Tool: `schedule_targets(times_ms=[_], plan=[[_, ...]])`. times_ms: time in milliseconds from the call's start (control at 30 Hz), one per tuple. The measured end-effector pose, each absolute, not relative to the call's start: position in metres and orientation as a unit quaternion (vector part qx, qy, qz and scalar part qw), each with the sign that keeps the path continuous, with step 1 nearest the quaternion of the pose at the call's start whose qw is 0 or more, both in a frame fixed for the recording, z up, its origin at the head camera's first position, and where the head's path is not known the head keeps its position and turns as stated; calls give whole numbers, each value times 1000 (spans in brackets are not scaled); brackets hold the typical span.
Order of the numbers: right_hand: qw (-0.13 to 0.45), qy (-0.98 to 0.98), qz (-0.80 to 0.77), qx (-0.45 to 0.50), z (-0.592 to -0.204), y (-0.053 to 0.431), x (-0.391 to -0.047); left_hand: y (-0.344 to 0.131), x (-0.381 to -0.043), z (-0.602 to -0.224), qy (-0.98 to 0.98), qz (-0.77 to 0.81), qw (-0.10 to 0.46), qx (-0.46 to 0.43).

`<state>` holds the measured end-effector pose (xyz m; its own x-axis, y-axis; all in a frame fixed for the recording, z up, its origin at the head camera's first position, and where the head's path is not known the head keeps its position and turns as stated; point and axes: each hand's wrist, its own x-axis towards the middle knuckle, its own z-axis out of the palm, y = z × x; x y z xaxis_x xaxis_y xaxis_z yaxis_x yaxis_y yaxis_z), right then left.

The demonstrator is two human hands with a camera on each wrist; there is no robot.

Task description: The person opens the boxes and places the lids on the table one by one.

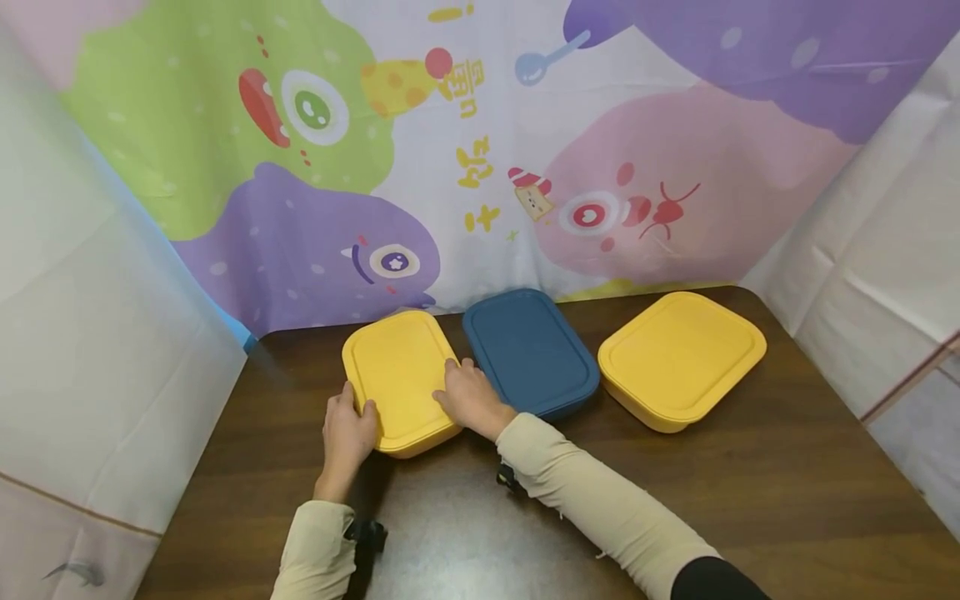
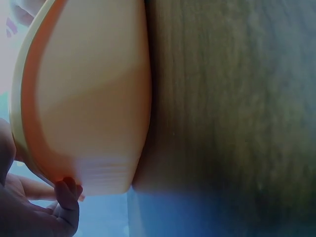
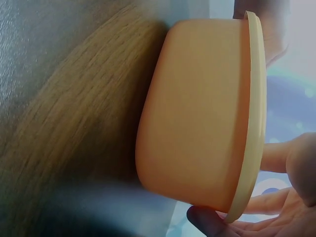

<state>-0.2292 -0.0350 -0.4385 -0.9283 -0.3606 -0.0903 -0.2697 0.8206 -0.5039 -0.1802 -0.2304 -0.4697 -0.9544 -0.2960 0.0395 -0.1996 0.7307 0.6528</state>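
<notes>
The leftmost yellow lidded food container (image 1: 402, 379) rests on the table between my two hands. My left hand (image 1: 348, 429) grips its left side, thumb by the lid's edge. From the right, my right hand (image 1: 471, 396) holds the opposite side near the rim, its thumb over the lid. The left wrist view shows the container's pale wall (image 2: 94, 98) with bent fingers (image 2: 69, 202) at its lower corner. In the right wrist view, the lid's rim (image 3: 254, 113) lies between the thumb and fingers. The lid is on, so the inside is hidden.
A dark blue lidded container (image 1: 531, 354) stands close to the right hand. Farther right is another yellow lidded container (image 1: 682, 358). All are on a dark brown wooden table (image 1: 780, 492). Behind it hangs a cartoon-print curtain (image 1: 480, 258), with white cloth (image 1: 97, 292) at the left.
</notes>
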Motion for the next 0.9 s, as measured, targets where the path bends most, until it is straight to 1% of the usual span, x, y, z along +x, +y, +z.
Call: schedule_targets(times_ms=[400,633,900], plan=[[101,933,-309,-152,-439,-35,-226,-239,-180,-466,-921,-355,72,143],[96,925,-336,-148,-440,-36,-226,-243,-177,-462,-913,-374,63,150],[98,916,-361,-145,-442,-36,-225,-249,-177,-461,-898,-404,70,163]])
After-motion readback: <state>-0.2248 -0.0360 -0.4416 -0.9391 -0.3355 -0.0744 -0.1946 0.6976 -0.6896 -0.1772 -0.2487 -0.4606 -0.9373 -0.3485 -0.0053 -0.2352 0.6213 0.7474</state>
